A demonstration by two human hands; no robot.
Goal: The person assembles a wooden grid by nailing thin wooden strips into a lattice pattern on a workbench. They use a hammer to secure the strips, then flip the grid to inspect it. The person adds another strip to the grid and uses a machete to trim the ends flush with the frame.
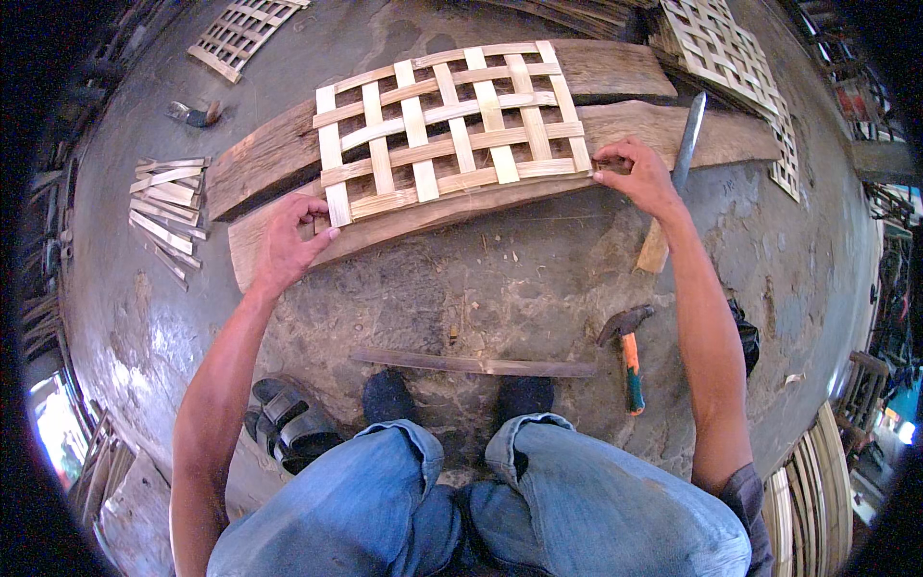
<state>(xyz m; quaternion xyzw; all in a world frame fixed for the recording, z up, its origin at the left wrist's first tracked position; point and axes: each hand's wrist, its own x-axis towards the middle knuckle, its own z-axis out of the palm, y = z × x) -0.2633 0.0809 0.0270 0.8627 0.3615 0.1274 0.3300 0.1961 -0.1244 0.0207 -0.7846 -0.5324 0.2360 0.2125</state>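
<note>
Nearest, the blue jeans [596, 490] are seen, with a pair of dark sandals [291, 423] left beside the left foot. A thin flat strip [471, 364] is laid crosswise on the concrete floor [404, 288] ahead of the feet; a hammer [631, 361] with an orange and green handle is placed at its right end. Farther out, the woven panel [454, 120] of pale slats is supported across a near plank [461, 206] and a far plank [615, 72], between and ahead of the hands. The left hand [298, 236] is held part closed at the panel's near left corner, the right hand [620, 173] likewise at the near right corner; thumb and fingers are slightly parted, and whether the edge is pinched or merely touched cannot be told. A long knife [689, 144] is set across the near plank beside the right hand. Loose slats [171, 210] are piled left of the planks. Farthest, another latticework [245, 34] is noted upper left, and stacked lattices [721, 58] upper right.
</note>
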